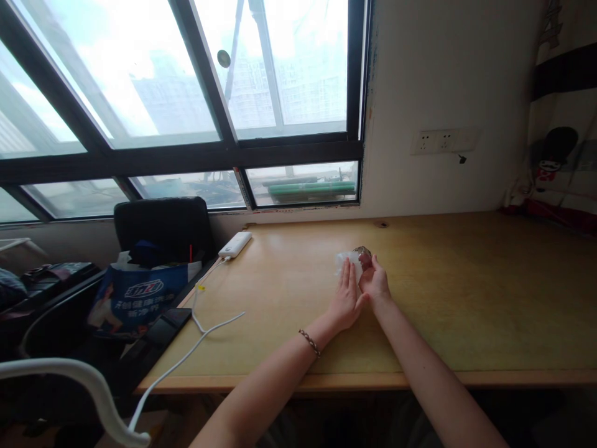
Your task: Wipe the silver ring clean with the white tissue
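Head view looks down over a wooden desk (443, 298) set under a window (186, 93). Left hand (346, 297) lies flat, fingers straight and together, palm down beside a piece of thin clear wrapping (344, 260), fingertips touching its near edge. Right hand (374, 279) is curled, fingers pinched on a small dark object (362, 252) that sits at the wrapping's right edge; too small to tell what it is, or whether it is lifted or resting on the desk. Hands touch at the thumbs. A white power bank (235, 244) lies well apart to the left, its cable (205, 326) running off the desk's near-left corner. A black chair (163, 227) with a blue bag (135, 295) stands left of the desk. Judgement: the work looks like handling the object on its wrapping; best done with the flat hand pinning the film so it cannot slide, the pinch kept light and low over the desk.
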The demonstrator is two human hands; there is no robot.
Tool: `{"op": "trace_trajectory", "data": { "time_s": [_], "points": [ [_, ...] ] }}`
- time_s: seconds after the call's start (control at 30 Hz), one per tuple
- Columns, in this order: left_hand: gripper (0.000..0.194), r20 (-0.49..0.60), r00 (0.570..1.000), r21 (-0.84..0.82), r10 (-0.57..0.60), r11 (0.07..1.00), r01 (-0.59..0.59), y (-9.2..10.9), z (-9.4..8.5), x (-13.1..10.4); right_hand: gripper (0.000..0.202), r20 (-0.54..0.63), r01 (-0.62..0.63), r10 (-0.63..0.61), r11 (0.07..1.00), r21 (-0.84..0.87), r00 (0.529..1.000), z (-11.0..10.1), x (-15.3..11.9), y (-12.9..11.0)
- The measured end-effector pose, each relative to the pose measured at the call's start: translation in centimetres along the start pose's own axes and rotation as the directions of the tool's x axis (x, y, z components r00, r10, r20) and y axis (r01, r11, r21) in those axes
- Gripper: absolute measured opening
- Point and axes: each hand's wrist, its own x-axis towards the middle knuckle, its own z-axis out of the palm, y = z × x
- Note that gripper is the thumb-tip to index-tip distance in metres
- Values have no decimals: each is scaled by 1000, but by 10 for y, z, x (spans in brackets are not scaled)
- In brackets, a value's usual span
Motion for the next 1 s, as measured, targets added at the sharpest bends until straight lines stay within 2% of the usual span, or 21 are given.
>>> {"op": "trace_trajectory", "data": {
  "time_s": [0.1,0.2,0.3,0.37,0.47,0.57,0.63,0.7,0.77,0.83,0.9,1.0],
  "points": [
    [70,55,998,110,45,993,-50,3,-10,5,33,-29,-40,41,999,1,999,3,-2,2],
    [65,104,989,164,101,980,-117,6,-20,11,41,-64,-59,52,993,-102,997,7,-3,6],
    [61,91,983,127,157,978,-168,9,-28,14,44,-90,-39,21,979,-202,996,12,-8,11],
    [56,45,985,67,168,983,-171,12,-32,15,49,-35,-55,48,974,-221,998,16,-12,13],
    [46,-76,992,-53,104,993,-108,12,-34,16,58,36,-87,97,973,-214,995,19,-19,15],
    [38,-212,973,-260,-93,965,36,1,-30,18,59,13,-128,135,965,-228,991,19,-22,14],
    [38,-219,937,-452,-272,879,150,-10,-27,21,61,23,-158,166,966,-203,986,16,-20,12],
    [39,-133,889,-648,-437,718,256,-22,-24,23,61,33,-162,169,974,-156,985,13,-18,10],
    [40,-17,842,-795,-540,518,316,-30,-21,24,58,17,-147,150,981,-123,988,11,-15,7],
    [40,65,810,-871,-582,363,331,-33,-20,24,54,7,-129,130,985,-115,991,9,-13,5],
    [41,80,796,-904,-601,293,312,-32,-20,23,51,-5,-134,135,985,-112,991,8,-13,4],
    [43,31,803,-906,-595,323,274,-28,-21,22,47,-73,-202,196,976,-79,978,8,-12,4]
  ]
}}
